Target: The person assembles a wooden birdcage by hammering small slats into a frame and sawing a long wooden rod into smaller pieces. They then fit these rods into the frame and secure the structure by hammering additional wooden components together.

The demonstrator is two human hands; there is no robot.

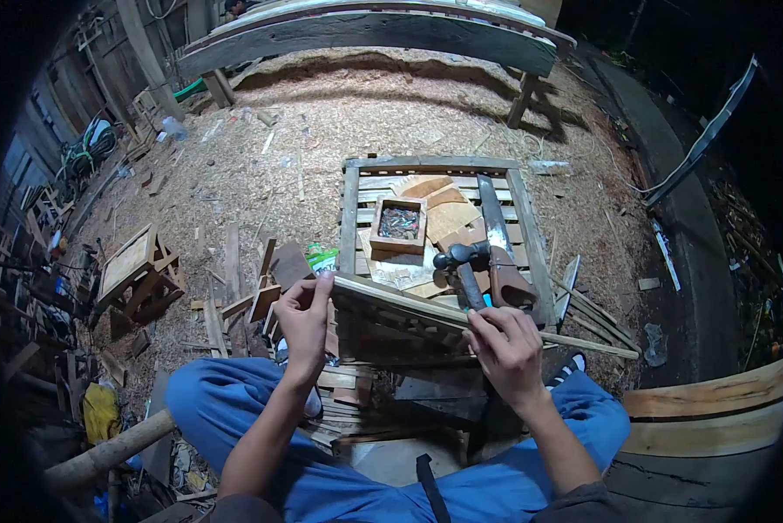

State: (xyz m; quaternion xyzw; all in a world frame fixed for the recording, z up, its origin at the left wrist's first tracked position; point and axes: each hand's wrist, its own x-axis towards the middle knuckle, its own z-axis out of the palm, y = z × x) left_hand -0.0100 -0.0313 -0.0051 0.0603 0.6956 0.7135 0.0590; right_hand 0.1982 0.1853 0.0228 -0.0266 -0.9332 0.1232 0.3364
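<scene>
My left hand [305,324] is closed around the left end of a long thin wooden strip [409,303]. Its thumb lies on top of the strip. Further right along the same strip, my right hand [506,347] pinches it with bent fingers. Just beyond my right hand, a hammer [467,268] leans with its head up; whether a finger touches its handle is unclear. A handsaw [494,218] lies on the slatted wooden table [350,218]. Left of the saw, a square wooden box [398,245] holds many small metal pieces.
A long bench [365,42] stands at the back. At left is a small wooden frame piece [130,261]. Wood scraps lie beneath the strip and between my legs. Planks [714,400] rest at the lower right, and a round pole [112,450] is at the lower left.
</scene>
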